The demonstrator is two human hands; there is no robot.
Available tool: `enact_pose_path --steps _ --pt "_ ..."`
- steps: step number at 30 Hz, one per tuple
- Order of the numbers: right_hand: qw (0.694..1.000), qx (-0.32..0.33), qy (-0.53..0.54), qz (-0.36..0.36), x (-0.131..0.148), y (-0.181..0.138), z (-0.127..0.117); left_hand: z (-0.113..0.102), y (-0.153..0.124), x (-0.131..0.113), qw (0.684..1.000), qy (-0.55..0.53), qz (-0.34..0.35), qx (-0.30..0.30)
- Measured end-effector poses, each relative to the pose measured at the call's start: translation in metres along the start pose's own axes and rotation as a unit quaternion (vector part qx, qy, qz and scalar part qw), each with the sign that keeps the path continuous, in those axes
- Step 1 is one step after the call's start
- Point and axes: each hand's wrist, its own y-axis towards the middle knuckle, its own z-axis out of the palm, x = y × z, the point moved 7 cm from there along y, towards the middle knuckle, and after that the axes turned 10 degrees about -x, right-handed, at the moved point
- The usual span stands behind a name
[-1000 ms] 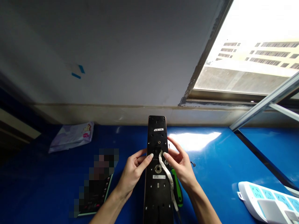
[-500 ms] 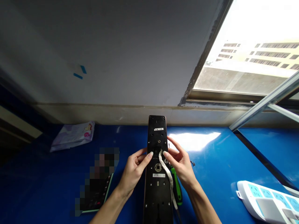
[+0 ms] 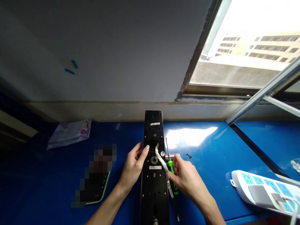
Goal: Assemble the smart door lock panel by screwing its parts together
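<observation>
A long black door-lock panel (image 3: 153, 140) lies face down on the blue table (image 3: 211, 175), running away from me. A white ribbon cable (image 3: 164, 168) comes out of its middle and trails down its right side. My left hand (image 3: 132, 167) grips the panel's left edge, fingertips on its back. My right hand (image 3: 186, 178) has closed around the green-handled screwdriver (image 3: 172, 175) lying just right of the panel, its thin shaft pointing away from me.
A white and blue power strip (image 3: 262, 189) lies at the right edge. A plastic packet (image 3: 69, 133) sits far left by the wall. A dark device with a green rim (image 3: 95, 187) lies left of the panel. Small screws (image 3: 188, 155) rest right of the screwdriver.
My right hand left the ribbon cable on the panel, moved down and right, and closed on the green screwdriver. My left hand stays on the panel. The camera shifted slightly.
</observation>
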Motion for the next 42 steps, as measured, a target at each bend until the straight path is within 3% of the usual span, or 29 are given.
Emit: enact_pose_path --steps 3,6,9,11,14,17,21,23,31,42 --pt "1.0 -0.009 -0.008 -0.019 0.004 -0.001 0.001 -0.006 -0.002 -0.018 0.988 0.085 0.111 -0.064" --pt "0.998 -0.048 0.008 -0.036 0.011 0.009 -0.023 -0.004 -0.016 -0.057 0.922 0.215 0.292 -0.133" --pt "0.992 -0.106 0.038 -0.055 0.02 0.019 -0.064 0.019 -0.031 -0.09 0.868 0.27 0.405 -0.097" --pt "0.982 -0.169 0.05 -0.062 0.025 0.024 -0.092 0.043 -0.034 -0.106 0.858 0.268 0.438 -0.021" --pt "0.951 -0.289 0.083 -0.079 0.029 0.023 -0.13 0.086 -0.029 -0.114 0.837 0.321 0.427 0.12" --pt "0.907 -0.389 0.128 -0.101 0.028 0.016 -0.155 0.125 -0.018 -0.104 0.773 0.438 0.397 0.232" --pt "0.904 -0.414 0.038 -0.102 0.022 0.012 -0.168 0.162 -0.004 -0.077 0.643 0.575 0.386 0.326" --pt "0.915 -0.39 -0.005 -0.106 0.018 0.012 -0.168 0.173 0.002 -0.064 0.616 0.592 0.383 0.351" --pt "0.931 -0.349 0.006 -0.105 0.004 0.011 -0.16 0.184 0.005 -0.021 0.569 0.615 0.364 0.408" --pt "0.936 -0.334 0.017 -0.108 0.001 0.017 -0.154 0.183 0.001 -0.019 0.564 0.611 0.366 0.419"
